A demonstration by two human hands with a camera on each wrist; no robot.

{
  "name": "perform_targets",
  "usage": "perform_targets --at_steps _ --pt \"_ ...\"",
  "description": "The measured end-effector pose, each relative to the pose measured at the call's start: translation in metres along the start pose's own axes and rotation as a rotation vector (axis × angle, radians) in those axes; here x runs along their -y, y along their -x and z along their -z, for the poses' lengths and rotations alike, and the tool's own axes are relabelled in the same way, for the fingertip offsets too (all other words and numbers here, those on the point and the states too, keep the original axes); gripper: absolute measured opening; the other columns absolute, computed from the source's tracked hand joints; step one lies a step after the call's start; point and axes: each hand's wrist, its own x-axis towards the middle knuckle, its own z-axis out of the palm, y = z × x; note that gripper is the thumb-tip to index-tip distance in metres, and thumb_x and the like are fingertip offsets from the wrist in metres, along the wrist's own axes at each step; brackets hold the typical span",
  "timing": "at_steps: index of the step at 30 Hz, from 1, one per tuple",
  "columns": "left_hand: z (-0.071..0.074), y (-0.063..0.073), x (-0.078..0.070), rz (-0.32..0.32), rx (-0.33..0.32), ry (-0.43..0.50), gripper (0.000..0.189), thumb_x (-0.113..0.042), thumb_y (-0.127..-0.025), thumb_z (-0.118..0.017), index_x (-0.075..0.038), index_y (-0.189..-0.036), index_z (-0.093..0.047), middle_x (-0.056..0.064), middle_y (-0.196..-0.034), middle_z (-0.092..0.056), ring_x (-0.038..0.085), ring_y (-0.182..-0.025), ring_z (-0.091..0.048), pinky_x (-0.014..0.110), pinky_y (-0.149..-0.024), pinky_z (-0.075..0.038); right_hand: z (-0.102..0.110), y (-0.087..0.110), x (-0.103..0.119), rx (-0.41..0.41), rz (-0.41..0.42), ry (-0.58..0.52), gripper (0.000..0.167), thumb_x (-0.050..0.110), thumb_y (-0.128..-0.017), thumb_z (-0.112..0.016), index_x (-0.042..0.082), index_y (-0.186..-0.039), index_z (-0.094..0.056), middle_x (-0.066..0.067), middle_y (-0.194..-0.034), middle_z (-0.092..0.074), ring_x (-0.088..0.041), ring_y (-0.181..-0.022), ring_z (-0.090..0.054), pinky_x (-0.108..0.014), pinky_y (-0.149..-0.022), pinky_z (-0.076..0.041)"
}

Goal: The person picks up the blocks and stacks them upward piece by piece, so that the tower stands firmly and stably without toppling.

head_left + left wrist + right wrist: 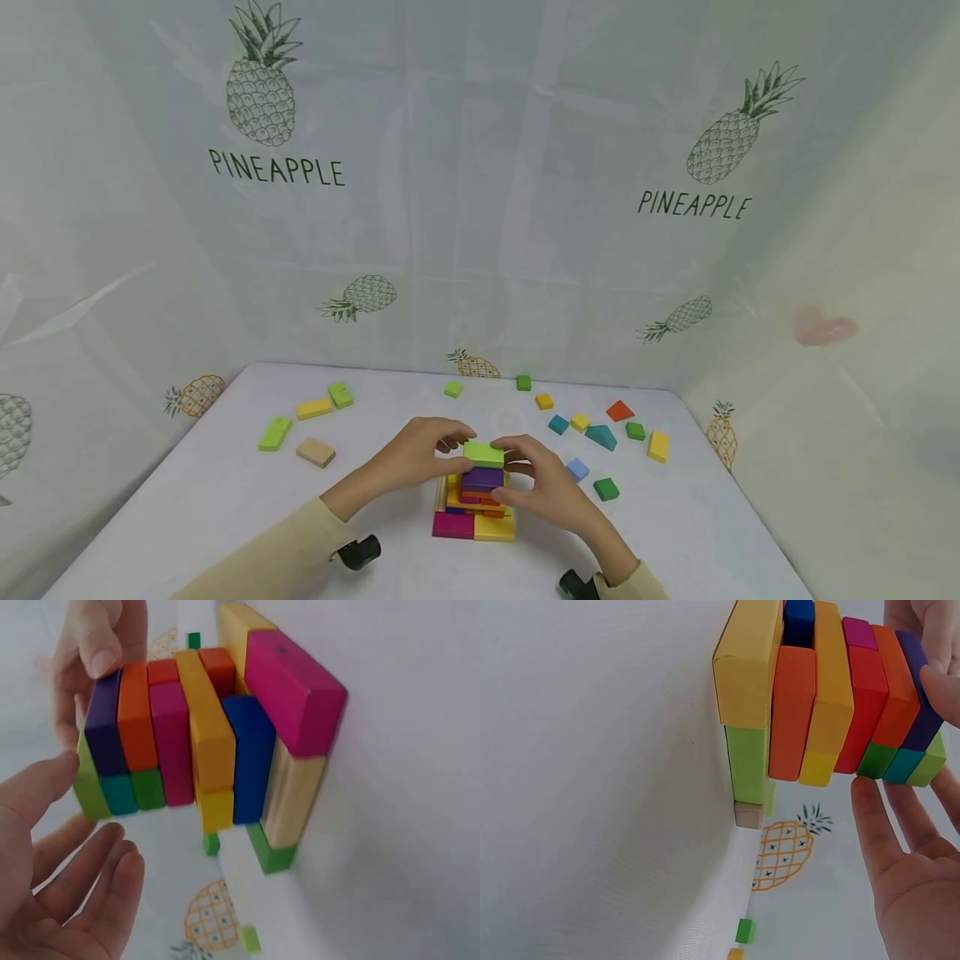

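Observation:
A stepped stack of coloured building blocks (pixel 453 525) stands on the white table, with a light green block (pixel 483 453) on top and a purple block (pixel 482 479) below it. My left hand (pixel 416 454) pinches the light green block, thumb on its near side (pixel 84 780) and a fingertip at its far side. From the right, my right hand (pixel 547 483) holds the upper stack. Its thumb presses the near side of the purple block (pixel 921 697), while fingers touch the far side around the small green block (pixel 877 759).
Loose blocks lie on both sides: a yellow block (pixel 313 408), a tan block (pixel 316 452) and green ones at left; a teal triangle (pixel 602 437), an orange triangle (pixel 619 411), a blue block (pixel 577 469) and several others at right. A pineapple-print sheet (pixel 480 208) hangs behind the table.

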Motion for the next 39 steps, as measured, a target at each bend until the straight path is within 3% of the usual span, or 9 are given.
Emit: perform_targets --at_steps 9,15,20,26,34,39 --pt "0.044 0.036 0.05 0.06 -0.033 -0.091 0.049 -0.045 -0.096 -0.078 -0.022 -0.138 -0.069 -0.011 -0.126 -0.071 0.021 -0.113 -0.068 0.035 -0.096 -0.059 0.0 -0.001 0.003 0.002 0.002 -0.015 0.062 0.025 -0.091 -0.088 0.022 -0.145 -0.057 0.002 -0.141 -0.06 -0.027 -0.126 -0.063 -0.04 -0.107 -0.056" --pt "0.072 0.068 0.084 0.114 -0.081 -0.141 0.048 -0.041 -0.094 -0.082 -0.02 -0.136 -0.07 -0.005 -0.13 -0.071 0.026 -0.117 -0.066 0.046 -0.098 -0.058 0.0 -0.001 0.002 0.003 -0.007 -0.009 0.062 0.026 -0.091 -0.087 0.022 -0.145 -0.057 0.003 -0.142 -0.06 -0.024 -0.127 -0.063 -0.037 -0.107 -0.055" --pt "0.091 0.091 0.106 0.183 -0.081 -0.15 0.048 -0.039 -0.092 -0.085 -0.019 -0.134 -0.072 0.0 -0.134 -0.07 0.029 -0.122 -0.064 0.053 -0.099 -0.056 0.0 -0.001 0.001 0.001 -0.007 -0.008 0.062 0.026 -0.091 -0.088 0.023 -0.144 -0.057 0.003 -0.142 -0.06 -0.023 -0.126 -0.063 -0.038 -0.107 -0.056" --pt "0.099 0.112 0.129 0.226 -0.021 -0.175 0.048 -0.033 -0.088 -0.088 -0.015 -0.13 -0.073 0.005 -0.134 -0.069 0.032 -0.122 -0.066 0.05 -0.099 -0.055 -0.001 0.0 0.0 -0.003 -0.013 -0.008 0.062 0.027 -0.091 -0.088 0.025 -0.144 -0.057 0.004 -0.141 -0.06 -0.023 -0.127 -0.063 -0.041 -0.107 -0.055" --pt "0.1 0.125 0.139 0.23 -0.008 -0.228 0.046 -0.027 -0.085 -0.091 -0.015 -0.126 -0.074 0.005 -0.13 -0.071 0.03 -0.118 -0.062 0.052 -0.098 -0.052 0.0 0.0 0.001 -0.01 -0.014 0.003 0.062 0.027 -0.091 -0.087 0.023 -0.145 -0.057 0.004 -0.141 -0.06 -0.022 -0.126 -0.063 -0.037 -0.106 -0.056" --pt "0.1 0.127 0.142 0.206 -0.01 -0.205 0.044 -0.018 -0.087 -0.088 -0.011 -0.128 -0.073 0.007 -0.127 -0.071 0.023 -0.105 -0.062 0.033 -0.084 -0.055 -0.001 0.0 0.001 -0.007 -0.015 0.003 0.062 0.026 -0.091 -0.087 0.023 -0.145 -0.057 0.003 -0.141 -0.06 -0.023 -0.126 -0.063 -0.037 -0.106 -0.056"
